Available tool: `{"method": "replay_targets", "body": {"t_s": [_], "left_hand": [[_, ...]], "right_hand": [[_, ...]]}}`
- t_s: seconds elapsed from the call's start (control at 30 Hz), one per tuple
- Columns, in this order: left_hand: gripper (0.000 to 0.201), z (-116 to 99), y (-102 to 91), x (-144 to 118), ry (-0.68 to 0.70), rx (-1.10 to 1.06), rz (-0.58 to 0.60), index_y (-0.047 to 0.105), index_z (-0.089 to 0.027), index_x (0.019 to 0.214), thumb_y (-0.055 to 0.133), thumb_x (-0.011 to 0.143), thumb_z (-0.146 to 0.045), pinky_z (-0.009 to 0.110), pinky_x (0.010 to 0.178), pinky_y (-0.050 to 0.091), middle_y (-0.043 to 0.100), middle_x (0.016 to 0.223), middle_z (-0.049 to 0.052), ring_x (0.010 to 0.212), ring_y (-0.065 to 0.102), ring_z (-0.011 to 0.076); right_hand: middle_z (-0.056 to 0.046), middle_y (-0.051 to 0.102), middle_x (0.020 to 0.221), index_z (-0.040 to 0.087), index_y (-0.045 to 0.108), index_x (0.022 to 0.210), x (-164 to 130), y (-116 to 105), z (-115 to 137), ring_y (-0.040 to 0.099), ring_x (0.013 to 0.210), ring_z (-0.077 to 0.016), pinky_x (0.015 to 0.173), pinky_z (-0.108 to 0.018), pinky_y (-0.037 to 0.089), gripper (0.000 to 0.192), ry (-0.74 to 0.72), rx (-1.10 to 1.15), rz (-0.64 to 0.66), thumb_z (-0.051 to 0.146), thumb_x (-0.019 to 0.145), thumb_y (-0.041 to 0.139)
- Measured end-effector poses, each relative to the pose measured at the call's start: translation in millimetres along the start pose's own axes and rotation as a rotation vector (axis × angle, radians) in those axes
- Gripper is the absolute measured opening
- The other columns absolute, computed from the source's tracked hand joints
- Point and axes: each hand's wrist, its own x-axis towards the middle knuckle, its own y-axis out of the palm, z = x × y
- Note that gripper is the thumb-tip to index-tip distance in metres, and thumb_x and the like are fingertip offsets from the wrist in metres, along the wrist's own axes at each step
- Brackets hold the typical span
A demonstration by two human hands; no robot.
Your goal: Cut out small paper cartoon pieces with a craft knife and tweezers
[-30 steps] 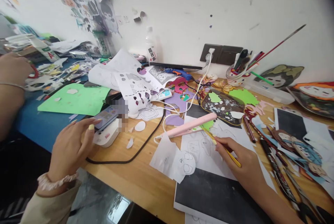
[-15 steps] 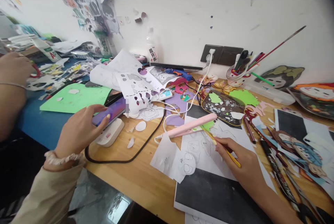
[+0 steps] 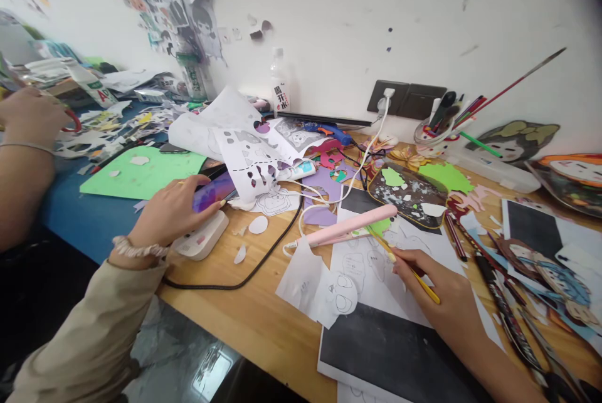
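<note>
My left hand (image 3: 172, 212) grips a phone (image 3: 214, 193) with a purple screen, thumb along the near edge and fingers over the far one. A white rounded box (image 3: 204, 240) sits below that hand. My right hand (image 3: 435, 284) pinches slim yellow tweezers (image 3: 426, 285), whose tips point at a light green paper piece (image 3: 382, 226). This piece lies against a pink hair straightener (image 3: 352, 225), partly hidden by it. Under the straightener and right hand are sheets with line drawings (image 3: 355, 271). A cut-out paper with a drawn face (image 3: 343, 293) lies nearer me.
A dark tray (image 3: 407, 196) with paper scraps stands behind the right hand. White and black cables (image 3: 235, 287) cross the table. Scissors (image 3: 548, 346) and pens lie at right, a pen cup (image 3: 435, 133) behind. Another person's hand (image 3: 35, 111) holds red-handled scissors at far left.
My left hand has slid right and farther over the phone, covering more of it. My right hand keeps its pinch on the tweezers. The whole view has shifted slightly.
</note>
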Motion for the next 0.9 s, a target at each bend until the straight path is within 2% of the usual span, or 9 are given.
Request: {"method": "replay_targets", "body": {"t_s": [0.13, 0.4, 0.53, 0.7, 0.9], "left_hand": [[0.059, 3.3, 2.9, 19.6, -0.014, 0.074, 0.1, 0.04, -0.013, 0.106, 0.029, 0.07, -0.059, 0.034, 0.07, 0.038, 0.056, 0.094, 0.011, 0.086, 0.051, 0.0263], [0.069, 6.6, 3.7, 34.9, -0.056, 0.167, 0.217, 0.04, -0.012, 0.108, 0.027, 0.065, -0.065, 0.035, 0.064, 0.039, 0.059, 0.085, 0.012, 0.08, 0.055, 0.029], [0.069, 0.7, -0.3, 36.4, -0.11, 0.145, 0.212, 0.041, -0.011, 0.102, 0.034, 0.061, -0.066, 0.032, 0.06, 0.04, 0.059, 0.081, 0.012, 0.074, 0.056, 0.0267], [0.062, -4.3, -12.0, 30.0, -0.128, 0.091, 0.212, 0.042, -0.012, 0.095, 0.034, 0.062, -0.064, 0.03, 0.053, 0.04, 0.057, 0.08, 0.011, 0.067, 0.056, 0.0248], [0.068, -9.2, -29.1, 21.4, -0.292, 0.067, 0.058, 0.038, -0.01, 0.1, 0.038, 0.059, -0.064, 0.036, 0.062, 0.043, 0.054, 0.091, 0.015, 0.081, 0.055, 0.0304]], "right_hand": [[0.0, 0.063, 0.08, 0.02, 0.054, 0.087, -0.2, -0.7, 0.4, 0.059, 0.065, -0.0108, 0.057, -0.02, 0.045, 0.016, 0.006, -0.003, 0.005, 0.027, 0.078, 0.043], [0.0, 0.063, 0.079, 0.019, 0.054, 0.086, -0.9, -0.6, 0.9, 0.058, 0.063, -0.0105, 0.057, -0.02, 0.044, 0.015, 0.012, 0.011, 0.008, 0.026, 0.078, 0.043], [0.0, 0.063, 0.08, 0.019, 0.054, 0.086, -0.6, -0.4, 0.6, 0.059, 0.066, -0.0106, 0.059, -0.02, 0.044, 0.015, 0.022, 0.014, 0.012, 0.026, 0.078, 0.043], [0.0, 0.063, 0.081, 0.019, 0.054, 0.086, -0.4, -1.5, 1.5, 0.058, 0.068, -0.0113, 0.061, -0.02, 0.044, 0.015, 0.031, 0.022, 0.025, 0.025, 0.078, 0.043], [-0.001, 0.062, 0.081, 0.019, 0.054, 0.087, -1.4, -1.6, 1.7, 0.058, 0.068, -0.0122, 0.061, -0.022, 0.044, 0.016, 0.03, 0.031, 0.036, 0.025, 0.078, 0.042]]}}
